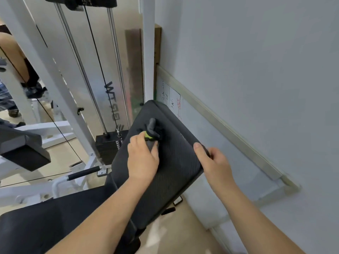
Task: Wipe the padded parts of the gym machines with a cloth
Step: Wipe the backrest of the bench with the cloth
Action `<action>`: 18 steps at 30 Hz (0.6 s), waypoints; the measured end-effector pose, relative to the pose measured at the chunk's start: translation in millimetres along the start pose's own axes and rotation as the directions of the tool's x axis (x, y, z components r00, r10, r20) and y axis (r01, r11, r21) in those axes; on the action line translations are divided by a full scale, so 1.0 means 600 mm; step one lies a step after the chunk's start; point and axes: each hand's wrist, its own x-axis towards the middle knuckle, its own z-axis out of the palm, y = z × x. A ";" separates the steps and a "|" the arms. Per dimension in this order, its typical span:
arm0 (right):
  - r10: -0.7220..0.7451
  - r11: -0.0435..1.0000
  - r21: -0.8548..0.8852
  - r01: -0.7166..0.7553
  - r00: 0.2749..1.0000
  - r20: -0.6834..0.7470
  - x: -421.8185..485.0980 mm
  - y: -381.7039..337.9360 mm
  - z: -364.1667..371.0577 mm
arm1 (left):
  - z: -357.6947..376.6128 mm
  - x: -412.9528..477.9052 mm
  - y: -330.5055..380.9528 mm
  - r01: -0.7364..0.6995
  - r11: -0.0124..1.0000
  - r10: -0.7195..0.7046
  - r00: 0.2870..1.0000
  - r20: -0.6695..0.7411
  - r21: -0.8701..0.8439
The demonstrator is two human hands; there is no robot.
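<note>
A black padded back rest (174, 162) with a textured cover tilts up toward the wall in the middle of the view. My left hand (142, 156) presses a dark grey cloth (153, 129) with a yellow-green patch onto its upper half, fingers curled over the cloth. My right hand (213, 160) grips the pad's right edge, thumb on top. The black seat pad (45, 222) lies lower left, under my left forearm.
A white cable machine frame (60, 85) with chrome guide rods, a black cable and a black weight stack (108, 145) stands behind the pad. A whiteboard (211, 143) leans on the grey wall at right. Another person's legs show at far left.
</note>
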 end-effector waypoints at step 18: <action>-0.312 0.664 -0.695 0.277 0.947 0.080 0.085 -0.132 0.090 | 0.016 -0.003 -0.019 0.053 0.981 -0.059 0.998 -0.026 -0.185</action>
